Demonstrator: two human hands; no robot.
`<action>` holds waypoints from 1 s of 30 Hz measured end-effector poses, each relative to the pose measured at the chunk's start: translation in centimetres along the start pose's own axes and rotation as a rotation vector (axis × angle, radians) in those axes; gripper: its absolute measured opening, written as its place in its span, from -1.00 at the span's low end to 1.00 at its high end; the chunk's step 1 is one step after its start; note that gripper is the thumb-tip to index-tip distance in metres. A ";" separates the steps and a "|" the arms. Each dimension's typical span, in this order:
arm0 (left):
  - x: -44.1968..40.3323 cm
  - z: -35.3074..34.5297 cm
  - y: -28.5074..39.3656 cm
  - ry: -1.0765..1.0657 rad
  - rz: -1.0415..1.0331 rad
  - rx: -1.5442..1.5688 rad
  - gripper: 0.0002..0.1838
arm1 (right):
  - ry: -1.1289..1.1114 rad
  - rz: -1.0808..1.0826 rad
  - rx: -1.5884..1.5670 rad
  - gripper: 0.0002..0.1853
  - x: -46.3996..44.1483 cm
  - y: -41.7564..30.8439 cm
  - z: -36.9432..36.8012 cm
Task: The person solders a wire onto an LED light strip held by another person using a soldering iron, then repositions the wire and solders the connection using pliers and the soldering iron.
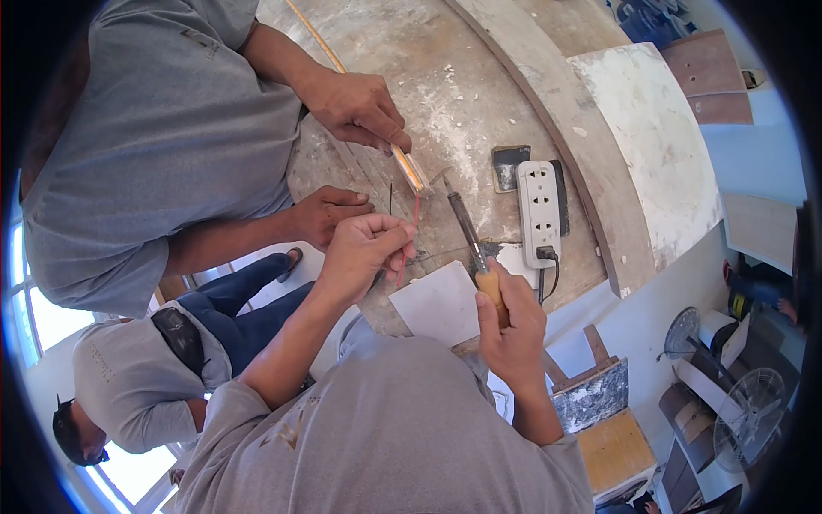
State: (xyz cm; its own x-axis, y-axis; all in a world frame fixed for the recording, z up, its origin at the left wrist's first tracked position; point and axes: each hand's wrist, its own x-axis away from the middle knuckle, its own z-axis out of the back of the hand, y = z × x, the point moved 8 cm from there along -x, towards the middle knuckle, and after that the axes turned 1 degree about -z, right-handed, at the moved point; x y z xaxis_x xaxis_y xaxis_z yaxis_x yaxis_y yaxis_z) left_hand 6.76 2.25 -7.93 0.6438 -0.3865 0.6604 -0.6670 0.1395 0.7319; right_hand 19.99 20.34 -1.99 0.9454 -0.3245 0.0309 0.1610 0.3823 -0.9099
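Observation:
My right hand [514, 321] grips the yellow handle of a soldering iron [467, 224]. Its tip points up and left, close to the end of a long, narrow yellow strip [409, 171] in a pale channel; I cannot tell whether they touch. Between the fingertips of my left hand [364, 253] is a thin red wire [417, 207], which runs up to the strip's end. A co-worker's hand [360, 111] presses the strip near that end from above. The co-worker's other hand [330, 214] rests beside my left hand, with a thin dark wire [391, 199] standing near it.
A white power strip [539, 214] with a black plug lies right of the iron on the dusty worktable [385, 43]. Beyond it a curved board [569, 128] spans the table. A white sheet [435, 304] lies at the near edge. Another person [145, 368] stands lower left.

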 end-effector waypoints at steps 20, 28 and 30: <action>0.0 -0.1 -0.1 0.003 0.004 -0.009 -0.83 | 0.002 -0.022 -0.003 -0.54 -0.1 1.0 -0.2; 0.0 -0.2 -0.1 -0.004 0.011 0.011 -0.82 | 0.003 -0.022 -0.011 -0.54 -0.1 1.0 -0.1; 0.1 -0.3 -0.1 -0.013 0.014 0.026 -0.82 | 0.006 -0.018 -0.013 -0.54 -0.1 1.0 -0.2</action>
State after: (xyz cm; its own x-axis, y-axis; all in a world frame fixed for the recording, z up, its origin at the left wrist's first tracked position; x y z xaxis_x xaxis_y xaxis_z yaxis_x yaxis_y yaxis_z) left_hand 6.99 2.50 -7.90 0.6292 -0.3965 0.6685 -0.6857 0.1217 0.7176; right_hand 20.03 20.60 -2.98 0.9408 -0.3360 0.0449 0.1740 0.3651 -0.9145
